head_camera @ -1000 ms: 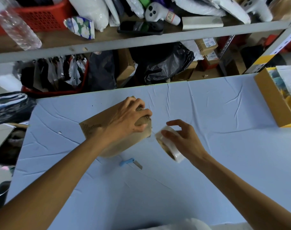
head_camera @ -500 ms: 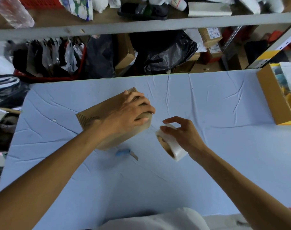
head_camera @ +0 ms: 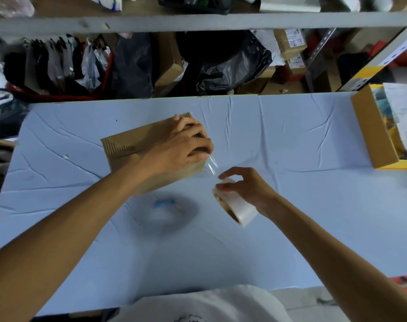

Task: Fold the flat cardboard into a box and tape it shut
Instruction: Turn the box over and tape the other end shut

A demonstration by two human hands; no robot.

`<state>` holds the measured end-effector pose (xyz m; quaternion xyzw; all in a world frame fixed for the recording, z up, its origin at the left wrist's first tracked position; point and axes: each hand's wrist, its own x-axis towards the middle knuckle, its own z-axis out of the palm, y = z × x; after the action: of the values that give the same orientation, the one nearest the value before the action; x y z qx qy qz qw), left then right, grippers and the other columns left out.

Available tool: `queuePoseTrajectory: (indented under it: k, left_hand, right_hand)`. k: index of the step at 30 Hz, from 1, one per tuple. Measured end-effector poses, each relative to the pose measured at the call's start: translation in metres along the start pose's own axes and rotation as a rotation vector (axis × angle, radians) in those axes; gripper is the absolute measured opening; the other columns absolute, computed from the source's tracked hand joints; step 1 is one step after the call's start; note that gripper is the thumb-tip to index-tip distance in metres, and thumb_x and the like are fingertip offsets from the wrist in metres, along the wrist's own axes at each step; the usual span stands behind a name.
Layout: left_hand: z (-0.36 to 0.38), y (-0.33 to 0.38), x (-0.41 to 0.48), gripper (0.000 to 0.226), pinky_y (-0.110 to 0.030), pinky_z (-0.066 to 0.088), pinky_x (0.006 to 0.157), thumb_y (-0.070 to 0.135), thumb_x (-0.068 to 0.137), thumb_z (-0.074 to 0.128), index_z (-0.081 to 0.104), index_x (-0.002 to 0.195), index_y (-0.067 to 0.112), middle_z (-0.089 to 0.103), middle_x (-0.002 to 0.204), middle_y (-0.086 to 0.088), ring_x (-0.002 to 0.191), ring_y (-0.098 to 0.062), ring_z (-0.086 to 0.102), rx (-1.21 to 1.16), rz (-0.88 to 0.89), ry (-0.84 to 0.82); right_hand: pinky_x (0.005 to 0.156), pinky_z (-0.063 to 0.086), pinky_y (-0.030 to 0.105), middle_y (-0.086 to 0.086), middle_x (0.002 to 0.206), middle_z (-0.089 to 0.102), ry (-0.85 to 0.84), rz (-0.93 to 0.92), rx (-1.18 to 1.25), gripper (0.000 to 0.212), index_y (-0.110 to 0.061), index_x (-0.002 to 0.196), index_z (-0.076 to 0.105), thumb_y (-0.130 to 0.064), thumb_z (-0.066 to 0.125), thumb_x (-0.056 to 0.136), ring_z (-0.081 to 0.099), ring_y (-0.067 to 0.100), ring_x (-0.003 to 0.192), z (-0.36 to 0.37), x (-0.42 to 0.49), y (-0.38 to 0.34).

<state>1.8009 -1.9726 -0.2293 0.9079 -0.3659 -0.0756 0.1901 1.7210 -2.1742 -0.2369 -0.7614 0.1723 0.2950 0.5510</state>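
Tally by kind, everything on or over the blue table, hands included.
Brown cardboard boxes: 2, the folded box and the open box at right
White roll of clear tape: 1
Small blue blurred object: 1
Hands: 2, left hand, right hand
Total: 6

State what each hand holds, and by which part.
Left hand grips the cardboard box at its right end; right hand holds the tape roll by its outer rim.

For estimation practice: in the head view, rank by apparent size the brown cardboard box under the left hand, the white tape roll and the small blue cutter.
1. brown cardboard box
2. white tape roll
3. small blue cutter, blurred but plainly smallest
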Motion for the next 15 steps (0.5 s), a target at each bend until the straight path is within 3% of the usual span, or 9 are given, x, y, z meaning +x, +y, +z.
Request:
queuePoseTrajectory:
  k: [6,11,15]
  left_hand:
    - [0.0,0.0,0.0,0.015,-0.044,0.017,0.107,0.036,0.092,0.054,0.065,0.099,0.029,0.055,0.114,0.003,0.124,-0.025,0.03,0.012,-0.018,0.05]
    - [-0.001,0.004,0.002,0.013,-0.042,0.015,0.108,0.033,0.091,0.057,0.065,0.099,0.027,0.055,0.113,0.003,0.126,-0.024,0.029,-0.03,-0.045,0.044]
    - [-0.009,-0.001,0.002,0.009,-0.048,0.019,0.11,0.032,0.091,0.057,0.064,0.096,0.028,0.054,0.109,0.006,0.124,-0.023,0.03,-0.047,-0.08,0.052]
  right_hand:
    - [0.042,0.039,0.006,-0.009,0.061,0.069,0.062,-0.087,-0.013,0.011,-0.024,0.086,0.07,-0.025,0.077,0.077,0.061,0.0,0.047,-0.005,-0.006,0.008]
    - [0.037,0.034,0.009,-0.007,0.045,0.062,0.049,0.078,-0.023,0.032,0.001,0.085,0.068,-0.029,0.076,0.08,0.056,0.004,0.037,0.001,-0.005,0.011]
    - [0.046,0.041,0.011,-0.009,0.06,0.068,0.027,-0.01,0.044,0.02,-0.013,0.085,0.07,-0.033,0.071,0.083,0.061,0.004,0.051,0.002,-0.011,0.008]
